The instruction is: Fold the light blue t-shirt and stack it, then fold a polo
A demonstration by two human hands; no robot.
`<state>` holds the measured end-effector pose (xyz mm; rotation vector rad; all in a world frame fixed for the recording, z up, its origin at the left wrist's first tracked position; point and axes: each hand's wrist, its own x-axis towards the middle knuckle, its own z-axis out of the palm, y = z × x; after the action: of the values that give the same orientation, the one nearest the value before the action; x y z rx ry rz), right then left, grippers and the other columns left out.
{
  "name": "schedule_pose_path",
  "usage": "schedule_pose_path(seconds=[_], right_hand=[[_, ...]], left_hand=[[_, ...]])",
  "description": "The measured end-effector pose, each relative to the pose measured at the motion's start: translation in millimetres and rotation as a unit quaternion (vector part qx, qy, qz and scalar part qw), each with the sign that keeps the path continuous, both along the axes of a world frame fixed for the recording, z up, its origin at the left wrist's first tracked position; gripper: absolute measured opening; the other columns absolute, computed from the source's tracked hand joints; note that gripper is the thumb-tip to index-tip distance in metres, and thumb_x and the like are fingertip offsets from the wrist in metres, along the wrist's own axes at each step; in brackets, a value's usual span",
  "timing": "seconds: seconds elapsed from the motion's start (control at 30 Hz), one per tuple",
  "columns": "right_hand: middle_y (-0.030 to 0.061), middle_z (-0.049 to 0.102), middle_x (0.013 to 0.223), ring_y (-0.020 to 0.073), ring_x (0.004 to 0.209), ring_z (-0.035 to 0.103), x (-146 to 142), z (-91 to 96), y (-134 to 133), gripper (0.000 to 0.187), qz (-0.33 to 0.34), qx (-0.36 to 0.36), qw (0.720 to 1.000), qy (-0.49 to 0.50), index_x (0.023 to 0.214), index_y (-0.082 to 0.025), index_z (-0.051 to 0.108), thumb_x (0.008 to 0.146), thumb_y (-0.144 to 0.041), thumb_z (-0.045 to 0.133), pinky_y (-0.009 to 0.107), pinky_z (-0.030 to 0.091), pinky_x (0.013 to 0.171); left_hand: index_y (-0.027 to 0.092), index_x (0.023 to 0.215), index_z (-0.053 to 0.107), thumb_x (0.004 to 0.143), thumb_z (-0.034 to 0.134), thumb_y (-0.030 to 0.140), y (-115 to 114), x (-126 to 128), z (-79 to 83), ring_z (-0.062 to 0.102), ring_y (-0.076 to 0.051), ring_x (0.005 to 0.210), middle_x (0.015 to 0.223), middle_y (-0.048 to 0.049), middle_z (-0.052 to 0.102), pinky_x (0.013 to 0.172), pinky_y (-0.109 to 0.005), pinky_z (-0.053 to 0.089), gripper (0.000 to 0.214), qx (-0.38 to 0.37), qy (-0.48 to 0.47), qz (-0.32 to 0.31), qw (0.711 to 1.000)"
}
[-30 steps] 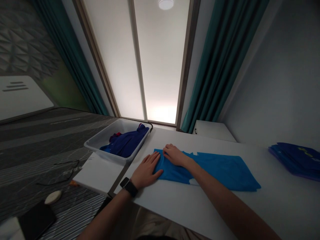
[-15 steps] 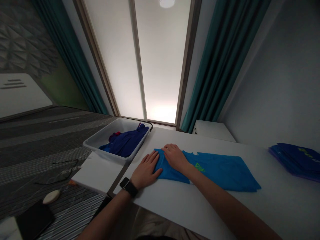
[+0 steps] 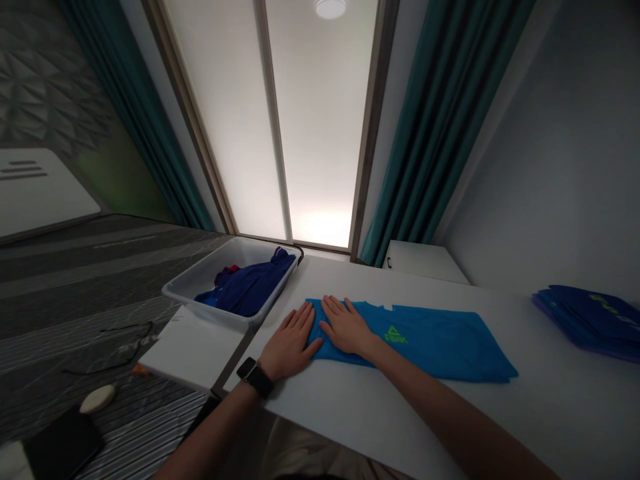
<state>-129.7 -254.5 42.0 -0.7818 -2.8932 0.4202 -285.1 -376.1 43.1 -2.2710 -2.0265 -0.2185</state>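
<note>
**Right hand (image 3: pixel 347 328) spread flatter across blue garment (image 3: pixel 450 340)**

Since a second ago, the right hand has gone from bunched fingers to a flat palm, and the green print (image 3: pixel 395 335), half a second ago partly behind its forearm, now shows whole. The left hand (image 3: pixel 290 343), with a black watch (image 3: pixel 257 377) at its wrist, has kept its place.

Both hands lie palm down, fingers stretched and close together, thumbs out; neither has anything clasped. The left covers the edge of the garment's left end, the right rests on the cloth just beside it.

The garment lies on the white table (image 3: pixel 350 413) under the hands and to their right. It is bright blue, folded into a mostly smooth strip, with a small jagged notch along its far edge, right of the right fingers. The print is a triangle over lettering, upright to the wearer.

Beyond and left of the left hand stands a translucent bin (image 3: pixel 193 277) holding loosely heaped dark blue clothes (image 3: pixel 253 283) with a bit of red. Well to the hands' right sits a stack of folded blue cloth (image 3: pixel 595 323).

The garment's long axis runs rightward from the hands, its slanted far end angling slightly toward the wearer.
</note>
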Motion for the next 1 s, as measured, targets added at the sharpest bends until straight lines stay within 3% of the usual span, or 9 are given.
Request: schedule_pose_path(seconds=[0.13,0.27,0.4,0.57,0.8,0.9,1.0], right_hand=[[0.0125,0.025,0.156,0.0238,0.145,0.020,-6,0.1,4,0.062,-0.033,0.006,0.999,0.013,0.151,-0.009,0.026,0.099,-0.043,0.023,0.050,0.010,0.118],[0.0118,0.026,0.156,0.0228,0.145,0.022,5,4.6,2,0.058,-0.012,0.041,0.997,0.058,0.151,-0.013,0.026,0.099,-0.038,0.027,0.049,0.014,0.118],[0.0104,0.027,0.156,0.0234,0.145,0.021,35,8.3,-8,0.057,0.008,0.053,0.997,0.056,0.151,-0.015,0.028,0.100,-0.041,0.027,0.048,0.015,0.118],[0.0093,0.028,0.156,0.0252,0.145,0.021,84,4.5,-13,0.058,-0.006,0.032,0.999,0.016,0.151,-0.018,0.030,0.100,-0.046,0.026,0.049,0.015,0.118],[0.0072,0.032,0.155,0.0248,0.143,0.025,156,-8.7,31,0.061,-0.144,0.043,0.989,-0.001,0.149,-0.023,0.033,0.098,-0.053,0.021,0.048,0.019,0.117],[0.0099,0.036,0.153,0.0260,0.142,0.029,187,-19.4,57,0.061,-0.212,0.063,0.975,-0.015,0.148,-0.021,0.036,0.098,-0.052,0.020,0.048,0.022,0.116],[0.0121,0.035,0.153,0.0260,0.142,0.029,212,-30.7,73,0.065,-0.235,0.051,0.970,-0.036,0.148,-0.017,0.036,0.097,-0.053,0.020,0.045,0.024,0.115]], left_hand=[[0.012,0.150,0.027,0.097,0.033,0.054,-1,1,2.0,0.021,-0.024,0.145,0.156,-0.0150,0.027,0.118,-0.044,0.022,0.068,-0.001,-0.020,0.000,1.000],[0.011,0.151,0.025,0.097,0.034,0.052,-1,1,5.5,0.020,-0.024,0.146,0.157,-0.0153,0.024,0.117,-0.043,0.024,0.068,-0.004,-0.062,0.019,0.998],[0.010,0.150,0.024,0.100,0.030,0.046,-1,-1,9.4,0.021,-0.023,0.146,0.157,-0.0146,0.024,0.118,-0.041,0.025,0.063,0.012,-0.110,0.035,0.993],[0.012,0.148,0.031,0.099,0.034,0.043,1,4,16.2,0.024,-0.024,0.144,0.155,-0.0131,0.030,0.118,-0.043,0.024,0.058,0.038,-0.102,0.027,0.994],[0.017,0.148,0.033,0.097,0.036,0.046,31,43,23.5,0.030,-0.025,0.142,0.153,-0.0106,0.035,0.117,-0.045,0.025,0.058,0.013,-0.051,-0.039,0.998],[0.018,0.146,0.037,0.097,0.036,0.047,51,52,15.5,0.032,-0.027,0.141,0.152,-0.0114,0.037,0.115,-0.047,0.028,0.057,0.003,-0.045,-0.027,0.999],[0.018,0.145,0.039,0.097,0.035,0.049,64,50,3.7,0.033,-0.028,0.141,0.151,-0.0121,0.039,0.114,-0.048,0.028,0.057,-0.010,-0.038,-0.012,0.999]])
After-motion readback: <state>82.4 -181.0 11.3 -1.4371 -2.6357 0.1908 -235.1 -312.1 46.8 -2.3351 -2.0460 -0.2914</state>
